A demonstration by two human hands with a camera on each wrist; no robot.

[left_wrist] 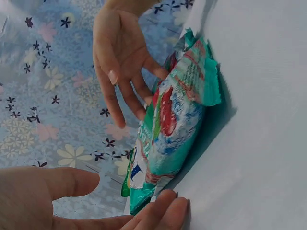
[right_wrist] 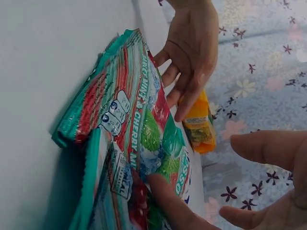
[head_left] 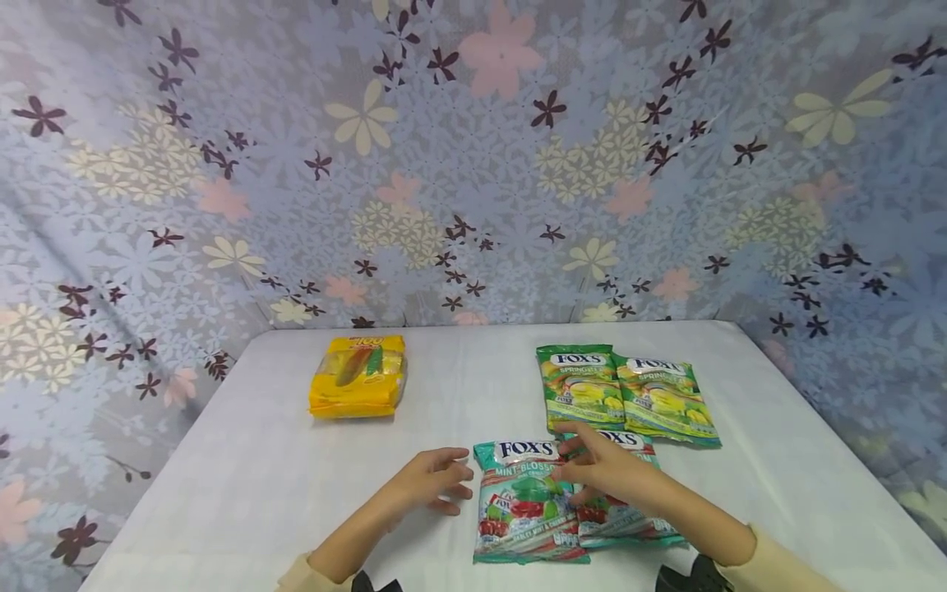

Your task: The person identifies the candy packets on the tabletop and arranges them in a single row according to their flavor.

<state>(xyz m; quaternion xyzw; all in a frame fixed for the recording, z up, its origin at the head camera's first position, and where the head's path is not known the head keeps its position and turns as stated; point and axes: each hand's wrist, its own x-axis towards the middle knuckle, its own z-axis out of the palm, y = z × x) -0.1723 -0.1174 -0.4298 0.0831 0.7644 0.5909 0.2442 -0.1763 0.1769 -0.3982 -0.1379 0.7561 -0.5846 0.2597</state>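
Two teal FOX'S Mint Blossom candy bags [head_left: 527, 526] lie side by side near the front of the table, the left one overlapping the right. My left hand [head_left: 432, 481] is just off the left bag's edge, its fingers loosely spread and holding nothing. Over the place where the bags meet is my right hand [head_left: 607, 469], fingers apart, covering part of the right bag [head_left: 621, 526]. In the right wrist view one fingertip of the right hand [right_wrist: 283, 191] appears to touch a bag's printed front [right_wrist: 144, 124]. The left wrist view shows the left hand's fingertips [left_wrist: 175, 211] low beside a bag [left_wrist: 177, 115].
Two green FOX'S Spring Tea bags [head_left: 580, 390] lie overlapped behind the mint bags, at the back right. A yellow candy bag [head_left: 358, 378] rests at the back left of the white table [head_left: 244, 485]. Flowered cloth [head_left: 444, 164] rises behind and beside the table.
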